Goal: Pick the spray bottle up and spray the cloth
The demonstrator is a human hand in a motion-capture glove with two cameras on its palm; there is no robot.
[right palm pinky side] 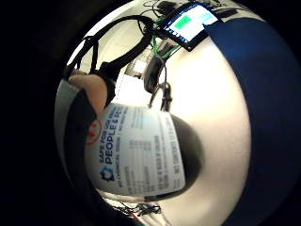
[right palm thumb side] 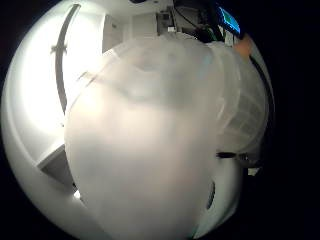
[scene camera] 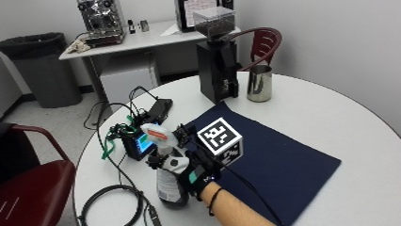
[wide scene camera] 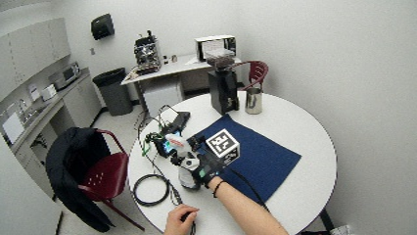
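Observation:
The spray bottle has a clear body, a white label and a white and orange trigger head, and stands upright at the near left of the round white table. My gloved right hand grips its neck and body from the right. I cannot tell whether its base touches the table. The dark blue cloth lies flat just right of the bottle. In the little finger side palm view the bottle's label is close, with the cloth beyond. The bottle fills the thumb side palm view.
A small device with a lit screen and tangled cables sits just behind the bottle. A black coffee grinder and a steel cup stand at the far edge. A coiled black cable lies near left, by the bare left hand.

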